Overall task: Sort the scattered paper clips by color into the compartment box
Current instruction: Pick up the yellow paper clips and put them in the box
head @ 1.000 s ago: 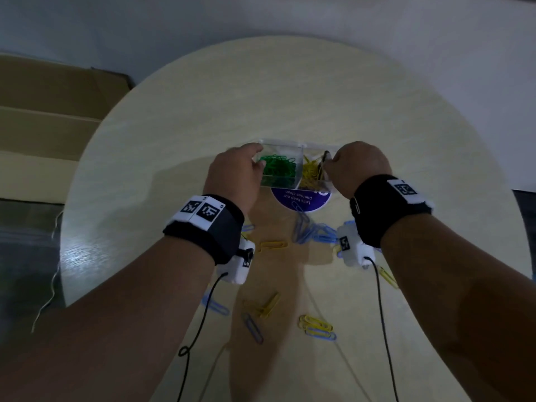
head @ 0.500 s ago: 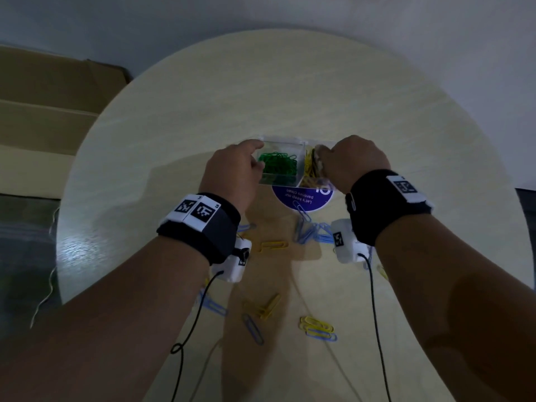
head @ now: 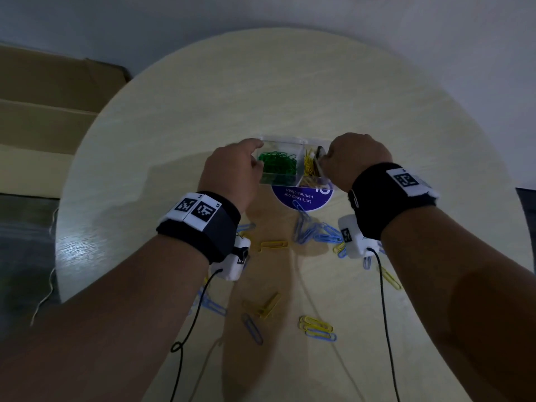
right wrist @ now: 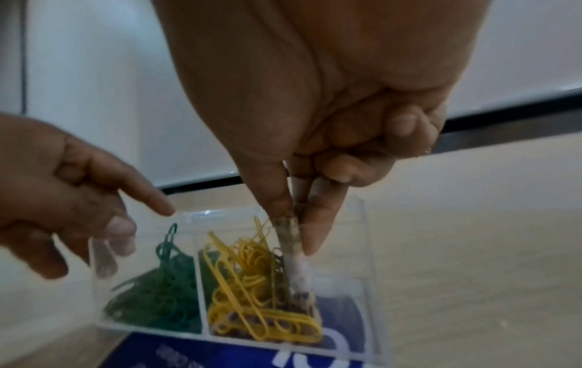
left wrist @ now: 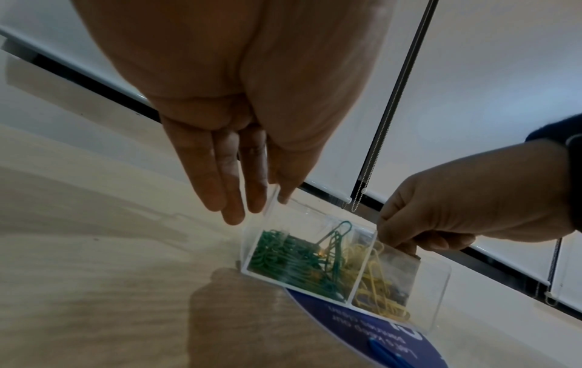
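Compartment box (head: 285, 162), clear plastic, sits near the middle of the round tabletop (head: 174, 111), its near edge overlapping a purple round sticker (head: 304, 197). Left compartment holds green clips (head: 278, 165); the next holds yellow clips (head: 309, 169); the right-hand compartment looks bare of clips, so I judge it is meant for blue. My right hand (head: 355, 158) is directly over the box, thumb and forefinger pinched on a thin flat insert (right wrist: 294, 256) that stands upright, long axis vertical, at the right side of the yellow compartment; whether it is a divider or a slip of card I cannot tell. My left hand (head: 232, 172) is at the box's left wall, fingers straight and relaxed, forefinger tip on the far rim, steadying rather than gripping. Coming move turns on that insert: it lies straight below the right-hand grip, so I judge travel along its vertical axis. Loose blue clips (head: 316, 232) and scattered yellow clips (head: 314, 323) lie on the tabletop nearer me than the box, between and below both wrists. Sticker text, read inverted: "Let's keep our pantries clean".
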`<state>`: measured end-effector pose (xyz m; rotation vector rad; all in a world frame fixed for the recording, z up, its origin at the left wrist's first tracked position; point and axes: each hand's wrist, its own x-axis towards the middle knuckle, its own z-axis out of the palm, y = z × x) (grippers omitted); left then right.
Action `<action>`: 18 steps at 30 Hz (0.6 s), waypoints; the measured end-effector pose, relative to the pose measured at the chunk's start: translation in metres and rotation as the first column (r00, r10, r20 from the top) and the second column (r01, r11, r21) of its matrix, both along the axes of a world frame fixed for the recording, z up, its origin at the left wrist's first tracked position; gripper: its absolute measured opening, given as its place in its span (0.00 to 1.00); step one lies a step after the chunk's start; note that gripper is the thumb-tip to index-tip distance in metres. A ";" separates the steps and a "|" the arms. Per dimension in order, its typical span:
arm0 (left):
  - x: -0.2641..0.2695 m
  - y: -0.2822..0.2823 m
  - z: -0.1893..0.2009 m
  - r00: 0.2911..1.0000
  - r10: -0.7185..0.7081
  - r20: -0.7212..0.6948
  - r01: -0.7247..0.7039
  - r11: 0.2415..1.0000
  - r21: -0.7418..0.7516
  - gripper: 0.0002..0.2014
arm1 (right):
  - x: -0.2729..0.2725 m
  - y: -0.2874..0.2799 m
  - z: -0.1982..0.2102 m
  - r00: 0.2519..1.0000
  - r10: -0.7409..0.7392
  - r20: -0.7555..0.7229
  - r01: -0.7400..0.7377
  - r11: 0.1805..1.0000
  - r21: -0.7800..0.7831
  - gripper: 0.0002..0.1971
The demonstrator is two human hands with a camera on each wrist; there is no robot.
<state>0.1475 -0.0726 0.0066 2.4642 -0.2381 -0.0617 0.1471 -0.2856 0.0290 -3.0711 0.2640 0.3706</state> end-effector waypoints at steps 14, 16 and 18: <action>0.001 -0.002 -0.001 0.999 -0.020 0.025 0.019 1.000 0.018 0.19 | 0.000 0.003 -0.006 0.991 -0.133 0.012 0.130 0.982 0.139 0.21; 0.001 -0.002 0.000 0.999 -0.019 0.026 0.019 1.000 0.018 0.19 | 0.001 0.006 -0.006 0.989 -0.149 0.025 0.144 0.979 0.147 0.20; 0.002 -0.001 0.000 1.000 -0.013 0.025 0.013 1.000 0.012 0.19 | 0.001 0.009 -0.005 0.987 -0.157 0.016 0.153 0.977 0.146 0.19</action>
